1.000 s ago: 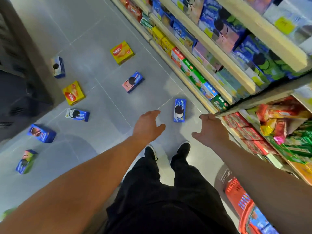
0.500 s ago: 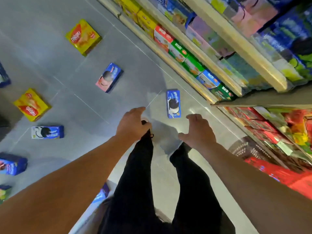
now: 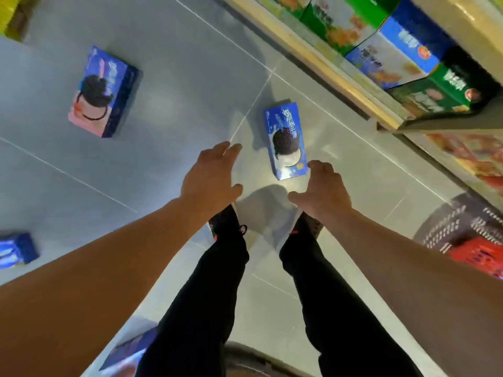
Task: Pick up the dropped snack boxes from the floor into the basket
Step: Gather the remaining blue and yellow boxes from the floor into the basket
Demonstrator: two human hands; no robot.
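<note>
Both hands, left hand and right hand, have been brought lower toward the blue box; fingers spread, nothing held yet.

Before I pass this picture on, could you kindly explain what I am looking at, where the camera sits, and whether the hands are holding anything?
There is no machine here: a person wears a wide-angle camera on the head, so the single view looks down past their own arms, black trousers and shoes to a grey shop floor. The left hand and the right hand are both stretched out with relaxed fingers and hold nothing. Between and just beyond them lies a blue cookie box flat on the floor, not yet touched. A blue and pink box lies further off on the left side, and another blue box shows at the left edge. Stocked shelves run along the right. The red basket stands on the floor at the right edge, blurred.
</note>
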